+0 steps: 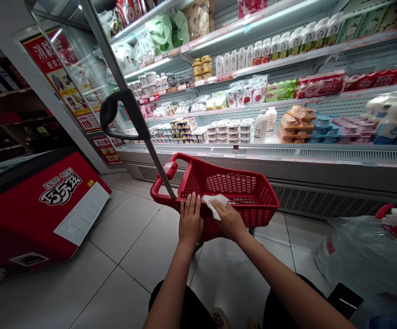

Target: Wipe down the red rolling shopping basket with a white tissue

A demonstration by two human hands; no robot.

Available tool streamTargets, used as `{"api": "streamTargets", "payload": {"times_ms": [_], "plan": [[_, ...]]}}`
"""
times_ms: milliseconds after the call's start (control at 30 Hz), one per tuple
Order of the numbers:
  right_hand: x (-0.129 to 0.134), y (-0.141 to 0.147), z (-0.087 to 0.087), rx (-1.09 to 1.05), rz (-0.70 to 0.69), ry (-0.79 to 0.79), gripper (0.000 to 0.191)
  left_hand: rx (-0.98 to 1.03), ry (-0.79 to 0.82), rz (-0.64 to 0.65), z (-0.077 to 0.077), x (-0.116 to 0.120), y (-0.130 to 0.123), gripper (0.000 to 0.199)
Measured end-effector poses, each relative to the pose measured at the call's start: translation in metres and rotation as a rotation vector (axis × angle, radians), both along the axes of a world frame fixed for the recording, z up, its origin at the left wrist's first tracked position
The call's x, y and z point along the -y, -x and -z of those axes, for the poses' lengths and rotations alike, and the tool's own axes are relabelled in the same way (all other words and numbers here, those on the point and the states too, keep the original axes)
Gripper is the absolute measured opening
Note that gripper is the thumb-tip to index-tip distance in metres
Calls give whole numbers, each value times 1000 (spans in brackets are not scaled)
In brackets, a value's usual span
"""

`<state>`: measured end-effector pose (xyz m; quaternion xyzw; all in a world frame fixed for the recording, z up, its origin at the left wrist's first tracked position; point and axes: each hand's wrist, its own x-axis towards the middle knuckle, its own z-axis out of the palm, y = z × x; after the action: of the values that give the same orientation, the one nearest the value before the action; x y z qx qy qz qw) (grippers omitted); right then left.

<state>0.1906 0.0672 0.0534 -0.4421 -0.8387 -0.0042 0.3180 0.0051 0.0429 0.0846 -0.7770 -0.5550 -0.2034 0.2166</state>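
Here in the middle of the frame, the right hand (228, 219) has its fingers bent over a white cloth (216, 204), pressing it to the near rim of the red cart (226, 183), while the left hand (190, 219) lies just beside it, fingers out nearly straight and close together, empty and flat against the cart's side. Both forearms reach up from the bottom edge, the left one steep, the right one slanting in from the lower right, with the lit dairy shelves (239, 151) running across the upper right beyond the cart.
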Motion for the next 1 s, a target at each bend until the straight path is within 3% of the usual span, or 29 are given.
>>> {"api": "streamTargets", "payload": {"times_ms": [167,267,400,567,667,767,867,1000], "plan": [[5,-70,22,60,121,-4,60,23,8,-6,-7,-1,3,92],[10,-87,29,75,182,-16,59,107,-3,-51,-6,-2,-9,93],[10,-61,21,51,186,-3,61,173,16,-62,2,-4,-23,86],[13,-9,5,-23,66,14,88,141,5,-30,10,-4,-25,92],[21,-10,6,-33,91,43,97,125,9,-24,10,-3,-23,95],[26,-25,10,-46,29,82,102,125,17,-22,9,-3,-20,90],[21,-34,10,-134,-37,127,103,136,23,-18,8,-4,-20,89],[9,-24,5,-225,-97,156,105,142,37,-13,9,-3,-20,91]]}}
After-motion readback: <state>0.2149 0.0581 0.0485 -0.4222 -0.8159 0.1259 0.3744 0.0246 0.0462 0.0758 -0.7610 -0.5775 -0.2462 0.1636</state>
